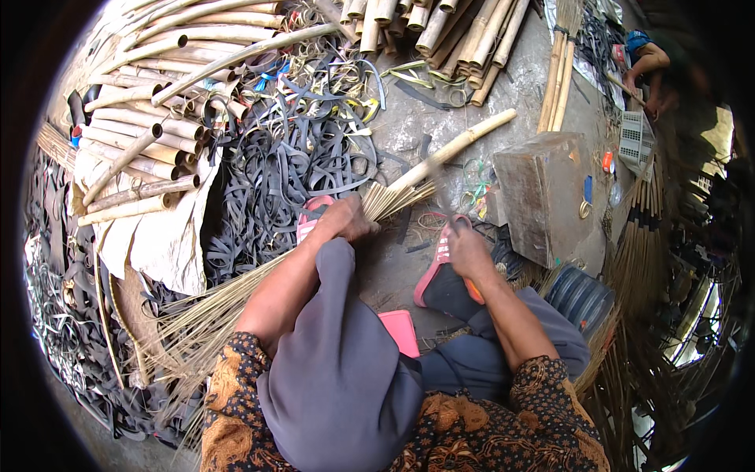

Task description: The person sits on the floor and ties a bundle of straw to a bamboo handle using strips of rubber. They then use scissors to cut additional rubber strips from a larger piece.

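Note:
My left hand (348, 219) is closed round a bundle of thin, pale broom sticks (389, 200). Their blunt ends point away to the right, and the long thin tails (206, 316) fan out under my left forearm. Beyond the blunt ends, against them, lies a thick bamboo pole (472, 139). My right hand (465, 248) is a fist above my right sandal (437, 271). From it rises a narrow, blade-like tool (443, 191), smeared by motion; its exact kind cannot be made out. The tool is just right of the stick ends, apart from them.
Dark rubber strips (291, 157) lie heaped at the left, beside stacked bamboo poles (149, 138). More bamboo (464, 35) lies at the back. A wooden block (535, 204) and a large bluish plastic bottle (580, 297) stand at my right. Another person's arm (649, 63) shows far right.

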`<move>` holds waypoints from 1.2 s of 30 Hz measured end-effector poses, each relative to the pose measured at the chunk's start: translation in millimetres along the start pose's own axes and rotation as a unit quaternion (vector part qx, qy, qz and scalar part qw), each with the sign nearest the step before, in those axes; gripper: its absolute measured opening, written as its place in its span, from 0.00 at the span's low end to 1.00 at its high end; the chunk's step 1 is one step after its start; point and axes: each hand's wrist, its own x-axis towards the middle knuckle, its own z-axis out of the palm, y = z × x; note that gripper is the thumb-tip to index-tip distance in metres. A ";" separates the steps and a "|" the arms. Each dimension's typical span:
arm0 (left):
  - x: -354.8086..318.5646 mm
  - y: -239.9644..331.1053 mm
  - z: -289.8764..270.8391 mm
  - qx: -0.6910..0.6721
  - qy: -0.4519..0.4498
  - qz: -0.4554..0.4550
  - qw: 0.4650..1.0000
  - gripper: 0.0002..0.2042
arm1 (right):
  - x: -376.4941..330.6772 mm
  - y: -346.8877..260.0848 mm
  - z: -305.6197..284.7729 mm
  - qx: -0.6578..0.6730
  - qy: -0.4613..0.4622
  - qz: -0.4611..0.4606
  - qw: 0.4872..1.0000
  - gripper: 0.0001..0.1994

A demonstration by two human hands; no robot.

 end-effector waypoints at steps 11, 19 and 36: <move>-9.2 7.4 0.4 0.079 0.012 -0.041 0.996 0.30 | 4.2 -0.7 -8.2 0.011 0.058 0.035 0.998 0.16; 0.9 8.4 4.0 0.071 0.030 -0.055 0.995 0.27 | -2.7 -7.1 -9.1 -0.016 0.046 -0.009 0.999 0.14; -2.4 6.1 2.0 0.075 0.076 -0.055 0.993 0.32 | 10.4 -10.9 3.3 -0.009 0.059 -0.006 0.998 0.19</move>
